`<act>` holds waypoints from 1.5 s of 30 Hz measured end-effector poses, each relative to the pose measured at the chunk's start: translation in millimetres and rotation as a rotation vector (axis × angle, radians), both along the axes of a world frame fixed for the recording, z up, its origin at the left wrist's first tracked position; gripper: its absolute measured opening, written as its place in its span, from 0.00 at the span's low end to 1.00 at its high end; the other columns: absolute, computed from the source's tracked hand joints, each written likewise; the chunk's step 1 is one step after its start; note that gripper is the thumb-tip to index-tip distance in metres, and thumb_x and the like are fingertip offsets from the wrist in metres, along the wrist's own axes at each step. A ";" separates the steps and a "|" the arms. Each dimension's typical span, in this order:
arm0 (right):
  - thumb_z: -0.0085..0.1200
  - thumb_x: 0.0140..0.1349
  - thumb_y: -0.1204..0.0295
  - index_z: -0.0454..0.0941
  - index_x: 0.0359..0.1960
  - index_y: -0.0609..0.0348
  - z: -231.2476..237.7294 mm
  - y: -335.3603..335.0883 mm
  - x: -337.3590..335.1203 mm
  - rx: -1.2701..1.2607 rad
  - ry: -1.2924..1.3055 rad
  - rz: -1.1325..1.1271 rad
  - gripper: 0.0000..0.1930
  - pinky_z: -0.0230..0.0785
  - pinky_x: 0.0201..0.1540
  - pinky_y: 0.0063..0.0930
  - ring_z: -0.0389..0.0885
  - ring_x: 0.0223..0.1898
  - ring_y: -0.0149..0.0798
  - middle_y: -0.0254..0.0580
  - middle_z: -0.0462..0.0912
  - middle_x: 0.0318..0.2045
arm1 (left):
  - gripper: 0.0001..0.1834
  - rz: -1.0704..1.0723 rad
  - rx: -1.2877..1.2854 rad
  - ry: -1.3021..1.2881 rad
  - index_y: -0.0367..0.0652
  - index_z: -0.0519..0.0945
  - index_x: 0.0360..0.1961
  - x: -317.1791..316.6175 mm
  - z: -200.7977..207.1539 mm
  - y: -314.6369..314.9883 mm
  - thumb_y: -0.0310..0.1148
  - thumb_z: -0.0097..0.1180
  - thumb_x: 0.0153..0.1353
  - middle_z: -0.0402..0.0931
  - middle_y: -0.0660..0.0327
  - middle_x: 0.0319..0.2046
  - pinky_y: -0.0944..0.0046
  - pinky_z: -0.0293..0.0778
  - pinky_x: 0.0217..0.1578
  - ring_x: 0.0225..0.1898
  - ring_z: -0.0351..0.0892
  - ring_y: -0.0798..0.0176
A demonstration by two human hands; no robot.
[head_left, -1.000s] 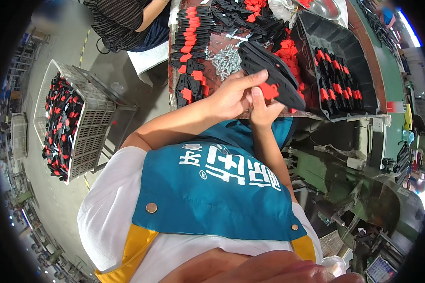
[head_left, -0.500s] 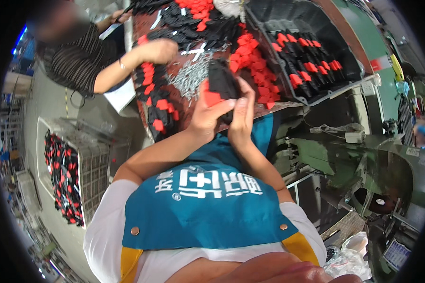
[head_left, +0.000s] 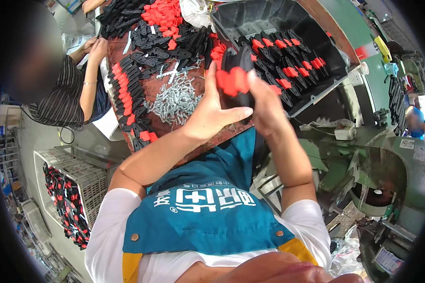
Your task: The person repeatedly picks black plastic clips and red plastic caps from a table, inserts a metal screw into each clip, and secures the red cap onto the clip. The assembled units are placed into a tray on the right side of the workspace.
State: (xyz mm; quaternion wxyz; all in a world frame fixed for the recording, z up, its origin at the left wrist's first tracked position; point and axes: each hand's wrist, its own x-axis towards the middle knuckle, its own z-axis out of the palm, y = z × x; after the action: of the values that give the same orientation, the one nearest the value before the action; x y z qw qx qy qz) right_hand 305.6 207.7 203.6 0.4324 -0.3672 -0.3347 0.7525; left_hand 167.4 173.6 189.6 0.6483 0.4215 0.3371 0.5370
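Observation:
Just left of the black tray, a bunch of black plastic pieces with red ends [head_left: 233, 81] is held upright over the table, blurred by motion. My right hand [head_left: 269, 104] grips the bunch from its right side, its fingers partly hidden behind it. Along the bunch's left side is my left hand [head_left: 207, 112], fingers stretched up and thumb pointing right beneath the red ends. I cannot tell whether it touches the bunch. A heap of small grey metal parts [head_left: 174, 100] lies on the table left of my hands.
The black tray [head_left: 311, 100] holds rows of black-and-red pieces. More such pieces line the table's left edge, beside a red heap [head_left: 161, 13]. A person [head_left: 75, 94] works at the left. A crate [head_left: 92, 181] stands on the floor; green machinery [head_left: 344, 155] is at right.
Both hands have moved toward the black tray with the bunch, and the left hand's fingers have spread. The other person's hand has drawn back from the grey parts. The whole view has shifted.

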 end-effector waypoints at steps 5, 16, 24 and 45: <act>0.45 0.68 0.56 0.76 0.45 0.65 29.5 111.0 54.2 0.062 -0.223 -0.018 0.21 0.76 0.41 0.25 0.82 0.36 0.33 0.42 0.82 0.37 | 0.49 0.126 -0.038 0.051 0.47 0.39 0.71 -36.3 6.2 25.4 0.23 0.57 0.55 0.46 0.46 0.68 0.53 0.54 0.64 0.69 0.48 0.51; 0.59 0.59 0.58 0.80 0.37 0.59 -29.7 318.3 208.7 -0.173 -0.579 -0.028 0.16 0.75 0.39 0.21 0.81 0.32 0.29 0.35 0.84 0.33 | 0.28 0.548 -0.370 -0.011 0.39 0.60 0.64 -133.9 -55.4 19.0 0.28 0.50 0.63 0.68 0.55 0.55 0.60 0.68 0.55 0.53 0.72 0.60; 0.60 0.58 0.58 0.81 0.37 0.58 -54.2 349.3 233.9 -0.186 -0.640 -0.010 0.16 0.75 0.39 0.22 0.82 0.32 0.29 0.34 0.84 0.33 | 0.26 0.584 -0.461 -0.065 0.39 0.64 0.61 -136.4 -64.4 37.8 0.27 0.53 0.61 0.70 0.58 0.49 0.63 0.70 0.49 0.47 0.72 0.63; 0.57 0.61 0.56 0.59 0.59 0.74 -118.0 316.7 4.2 0.282 -0.293 0.231 0.36 0.68 0.52 0.28 0.76 0.49 0.34 0.46 0.76 0.49 | 0.18 0.537 -0.478 -0.123 0.39 0.70 0.53 -131.3 -72.4 36.6 0.26 0.52 0.62 0.73 0.59 0.44 0.63 0.71 0.47 0.42 0.74 0.65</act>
State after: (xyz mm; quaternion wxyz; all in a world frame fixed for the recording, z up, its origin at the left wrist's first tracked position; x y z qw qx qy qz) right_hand 309.8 524.4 85.7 0.3374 -0.3677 -0.5356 0.6813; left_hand 36.1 210.3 117.2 0.5832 0.1214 0.5122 0.6187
